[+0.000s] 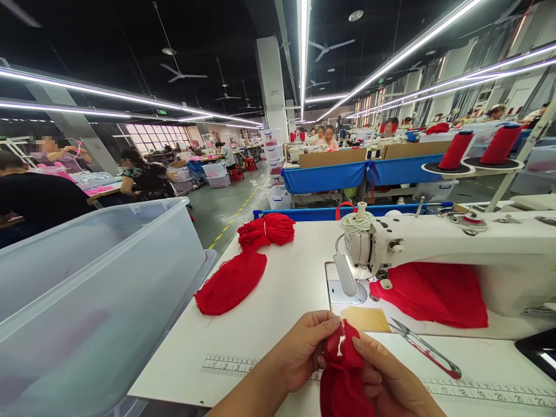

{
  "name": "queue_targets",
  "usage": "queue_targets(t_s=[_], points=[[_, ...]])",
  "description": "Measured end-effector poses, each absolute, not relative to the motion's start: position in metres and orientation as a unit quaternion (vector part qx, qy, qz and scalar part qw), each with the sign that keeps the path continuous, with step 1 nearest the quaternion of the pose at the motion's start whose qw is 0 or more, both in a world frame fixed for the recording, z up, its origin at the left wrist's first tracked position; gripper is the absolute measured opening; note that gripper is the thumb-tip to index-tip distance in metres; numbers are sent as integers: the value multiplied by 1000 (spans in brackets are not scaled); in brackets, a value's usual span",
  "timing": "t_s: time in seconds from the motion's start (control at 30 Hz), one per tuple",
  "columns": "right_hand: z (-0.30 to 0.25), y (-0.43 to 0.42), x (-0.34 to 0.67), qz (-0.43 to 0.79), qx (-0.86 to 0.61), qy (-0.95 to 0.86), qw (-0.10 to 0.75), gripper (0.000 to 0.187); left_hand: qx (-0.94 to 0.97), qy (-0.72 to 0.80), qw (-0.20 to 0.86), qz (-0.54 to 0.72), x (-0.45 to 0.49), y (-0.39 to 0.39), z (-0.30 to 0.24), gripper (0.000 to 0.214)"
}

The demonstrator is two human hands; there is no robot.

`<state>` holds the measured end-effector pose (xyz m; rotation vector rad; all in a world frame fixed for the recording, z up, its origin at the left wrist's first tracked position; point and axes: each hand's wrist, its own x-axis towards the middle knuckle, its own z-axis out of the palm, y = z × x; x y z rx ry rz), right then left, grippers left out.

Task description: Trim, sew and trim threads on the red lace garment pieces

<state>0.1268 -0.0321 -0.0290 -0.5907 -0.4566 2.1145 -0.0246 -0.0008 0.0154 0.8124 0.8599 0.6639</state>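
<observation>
Between my two hands is a piece of red fabric (pixel 347 376), held up over the front of the white sewing table. My left hand (pixel 306 347) pinches its upper left edge between thumb and fingers. On the other side my right hand (pixel 382 370) grips it, thumb on top and fingers curled behind. A small gap shows between the two layers near the top edge. Just beyond stands a white sewing machine (pixel 434 237) with another red fabric piece (pixel 438 295) under its arm. Thread snips (pixel 428 347) lie to the right of my hands, beside a tan card (pixel 365 319).
A bundle of red fabric (pixel 266 230) and a flat red piece (pixel 232 284) lie at the table's left. A large clear plastic bin (pixel 108 301) stands left of the table. Red thread cones (pixel 456 150) rise behind the machine. A printed ruler (pixel 230 366) runs along the front edge.
</observation>
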Motion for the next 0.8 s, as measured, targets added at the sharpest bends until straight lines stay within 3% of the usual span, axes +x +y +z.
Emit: queue_targets(t_s=[0.47,0.67,0.8], points=[[-16,-24,130,819,-310,-116,468,51,351,354,811,304,-21,23,5,46],[-17,-18,141,810,-323,-109,476,38,327,356,828,285,-17,34,-6,37],[-16,-21,142,793,-339,-120,491,41,341,350,829,274,-15,33,-3,41]])
